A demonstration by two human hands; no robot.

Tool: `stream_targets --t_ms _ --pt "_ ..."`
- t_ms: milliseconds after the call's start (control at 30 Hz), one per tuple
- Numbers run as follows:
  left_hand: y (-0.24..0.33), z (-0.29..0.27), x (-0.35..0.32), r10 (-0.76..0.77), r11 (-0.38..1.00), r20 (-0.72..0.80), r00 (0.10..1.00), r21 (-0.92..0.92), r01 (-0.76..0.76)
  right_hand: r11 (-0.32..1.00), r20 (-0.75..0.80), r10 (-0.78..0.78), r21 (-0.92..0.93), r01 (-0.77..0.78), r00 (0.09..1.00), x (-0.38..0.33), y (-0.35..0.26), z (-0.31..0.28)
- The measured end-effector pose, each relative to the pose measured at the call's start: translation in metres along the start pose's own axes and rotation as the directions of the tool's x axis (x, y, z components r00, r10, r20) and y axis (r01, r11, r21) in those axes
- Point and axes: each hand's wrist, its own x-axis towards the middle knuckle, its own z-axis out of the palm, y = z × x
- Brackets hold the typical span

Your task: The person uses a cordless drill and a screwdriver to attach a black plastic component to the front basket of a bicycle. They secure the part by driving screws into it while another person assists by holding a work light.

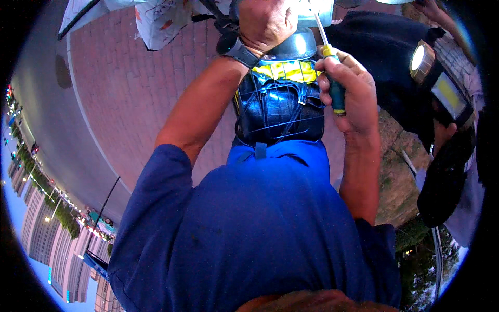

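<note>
My right hand [359, 91] is wrapped round a screwdriver [337, 97] with a dark green and yellow handle. Its metal shaft points up and away, toward a brightly lit pale part at the top edge; where the tip ends is hard to make out. My left hand [267, 23], with a dark watch [228, 46] on its wrist, reaches to the same part, its fingers hidden. Just below sits a shiny, dark rounded piece [293, 48]. Nearest me is a wire basket [244, 127] with a black bag [283, 106] and yellow cloth [293, 71] in it.
On the right, another person in dark clothing [364, 57] stands close; near their hand [443, 136] are a lit round lamp [417, 58] and a device with a yellowish panel [448, 93]. White printed sheeting [163, 23] hangs at top left. Red brick paving [119, 78] borders a road [47, 104].
</note>
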Motion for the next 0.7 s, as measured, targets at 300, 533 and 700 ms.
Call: stream_targets --t_ms 300,533,700 --pt "0.003 -0.004 0.003 0.027 0.999 0.02 0.999 -0.041 -0.026 0.322 0.064 -0.583 -0.897 0.302 0.81 -0.004 0.014 0.015" --pt "-0.002 0.001 -0.004 0.001 1.0 -0.02 1.0 -0.006 -0.001 0.992 -0.13 -0.049 -0.122 0.033 0.99 -0.009 -0.004 0.019" --pt "-0.002 0.001 -0.001 -0.017 0.999 -0.013 1.0 -0.043 0.017 0.959 -0.082 -0.126 -0.265 0.1 0.989 -0.003 0.0 0.014"
